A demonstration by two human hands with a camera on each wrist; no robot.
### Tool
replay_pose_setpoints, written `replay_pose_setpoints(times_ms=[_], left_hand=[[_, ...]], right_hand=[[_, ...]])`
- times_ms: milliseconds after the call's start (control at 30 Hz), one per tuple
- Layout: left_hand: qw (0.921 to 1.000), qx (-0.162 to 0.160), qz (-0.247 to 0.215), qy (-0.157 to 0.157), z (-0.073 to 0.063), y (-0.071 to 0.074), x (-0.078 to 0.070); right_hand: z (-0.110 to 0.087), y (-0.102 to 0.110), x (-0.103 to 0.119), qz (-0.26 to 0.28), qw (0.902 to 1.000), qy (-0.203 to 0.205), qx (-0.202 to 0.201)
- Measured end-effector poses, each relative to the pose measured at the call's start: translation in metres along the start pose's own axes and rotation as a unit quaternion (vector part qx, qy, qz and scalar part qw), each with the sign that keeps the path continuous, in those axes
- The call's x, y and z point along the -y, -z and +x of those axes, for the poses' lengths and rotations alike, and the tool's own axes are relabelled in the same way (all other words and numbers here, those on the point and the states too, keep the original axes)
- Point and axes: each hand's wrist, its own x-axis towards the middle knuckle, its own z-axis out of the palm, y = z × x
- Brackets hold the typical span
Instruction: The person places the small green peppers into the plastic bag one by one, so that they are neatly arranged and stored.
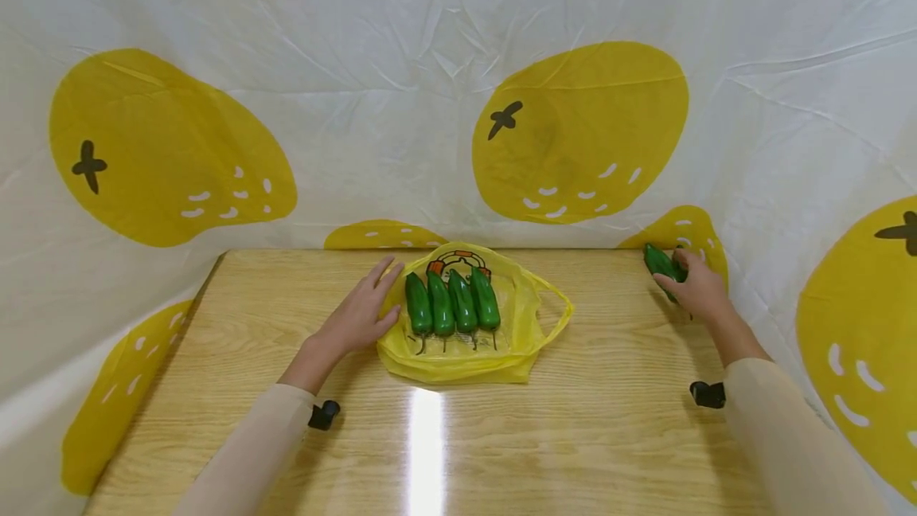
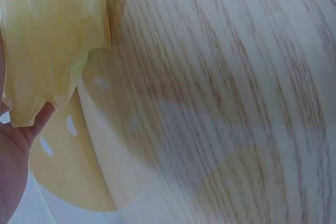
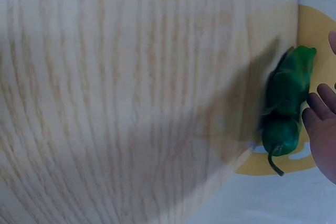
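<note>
Several green peppers (image 1: 464, 305) lie side by side on a yellow plastic bag (image 1: 444, 371), their stems toward the person. At the bag's left edge is the left hand (image 1: 361, 313), fingers spread and fairly straight, touching the plastic. In the left wrist view, the tip of a digit meets the lower edge of the bag (image 2: 52, 35). Far to the right, the right hand (image 1: 698, 289) reaches over more green peppers (image 1: 657, 261), apparently two, close together near the back edge. The right wrist view shows its fingers loosely bent beside a pepper (image 3: 281, 135); a firm grip is not visible.
The wooden table (image 1: 587, 436) has a bright glare strip at its front middle. White cloth (image 1: 387, 142) with large yellow fruit prints hangs behind and along both sides. A bag handle loop (image 1: 566, 317) lies to the bag's right. Black wrist devices (image 1: 708, 395) sit below both wrists.
</note>
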Motion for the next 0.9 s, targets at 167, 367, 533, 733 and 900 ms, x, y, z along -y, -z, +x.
replay_pose_setpoints(times_ms=[167,367,533,733,900], left_hand=[[1.0000,0.001,0.000,-0.002,-0.001,-0.001,0.001],[1.0000,-0.001,0.003,-0.003,-0.002,-0.001,0.001],[1.0000,-0.001,0.006,-0.005,-0.001,-0.001,0.002],[1.0000,-0.002,0.006,-0.007,0.000,0.000,0.001],[0.9999,-0.006,0.008,-0.006,-0.001,0.001,0.000]], right_hand=[[0.002,-0.006,-0.001,-0.009,0.9999,-0.006,-0.005],[0.005,-0.010,0.001,-0.028,0.9994,0.000,-0.021],[0.006,-0.014,0.003,-0.014,0.9995,-0.009,-0.026],[0.006,-0.021,0.002,0.010,0.9995,-0.018,-0.025],[0.008,-0.024,0.002,0.001,0.9995,-0.023,-0.022]])
